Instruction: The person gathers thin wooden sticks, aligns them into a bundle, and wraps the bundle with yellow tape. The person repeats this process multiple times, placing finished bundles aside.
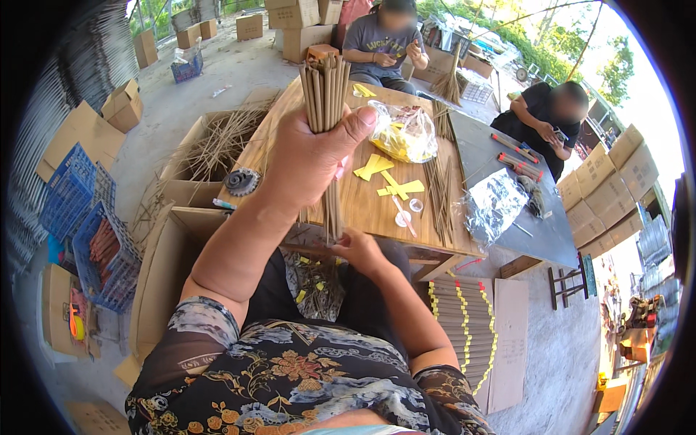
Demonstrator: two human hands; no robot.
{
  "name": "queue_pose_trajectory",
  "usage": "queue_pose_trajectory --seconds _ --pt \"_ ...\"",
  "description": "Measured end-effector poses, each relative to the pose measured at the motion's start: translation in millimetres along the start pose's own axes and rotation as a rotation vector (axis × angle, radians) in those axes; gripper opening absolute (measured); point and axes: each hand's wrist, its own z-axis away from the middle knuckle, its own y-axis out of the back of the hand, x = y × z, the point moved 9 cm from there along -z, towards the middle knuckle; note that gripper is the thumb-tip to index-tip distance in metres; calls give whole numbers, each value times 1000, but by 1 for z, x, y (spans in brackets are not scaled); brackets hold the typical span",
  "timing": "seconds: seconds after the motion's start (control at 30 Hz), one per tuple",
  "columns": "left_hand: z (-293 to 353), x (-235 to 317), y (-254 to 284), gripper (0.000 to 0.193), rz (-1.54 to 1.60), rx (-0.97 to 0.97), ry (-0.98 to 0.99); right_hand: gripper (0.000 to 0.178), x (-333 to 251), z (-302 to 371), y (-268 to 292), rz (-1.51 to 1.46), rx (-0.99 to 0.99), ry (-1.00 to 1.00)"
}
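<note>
A bundle of thick brown incense sticks [326,98] stands upright above the near edge of the wooden table. My left hand [319,148] is wrapped round it below the top, thumb pointing right. The thinner lower ends run down past the table edge, where my right hand [360,252] pinches them between its fingers. Yellow paper strips [391,185] lie on the table [362,210] beyond my hands. A clear plastic bag [406,134] with yellow pieces in it is behind them. Loose thin sticks [437,188] lie along the table's right side.
Cardboard boxes [217,148] at my left hold thin sticks. Blue crates [109,254] stand farther left. Banded incense bundles [464,326] lie on cardboard at lower right. A grey table [536,235] adjoins on the right. Two people [384,51] sit across, hands occupied.
</note>
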Motion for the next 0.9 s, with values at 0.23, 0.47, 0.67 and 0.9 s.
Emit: queue_pose_trajectory --seconds 0.23,0.47,0.67,0.9 --pt "54 11 -2 24 -733 -119 -102 12 -126 63 136 -220 468 300" --pt "98 16 -7 19 -993 -221 -240 17 -253 140 141 94 454 736" --pt "111 19 -12 20 -978 -276 -227 18 -271 157 130 324 440 837" --pt "113 16 -18 18 -1072 -323 -302 12 -275 162 118 723 414 882"
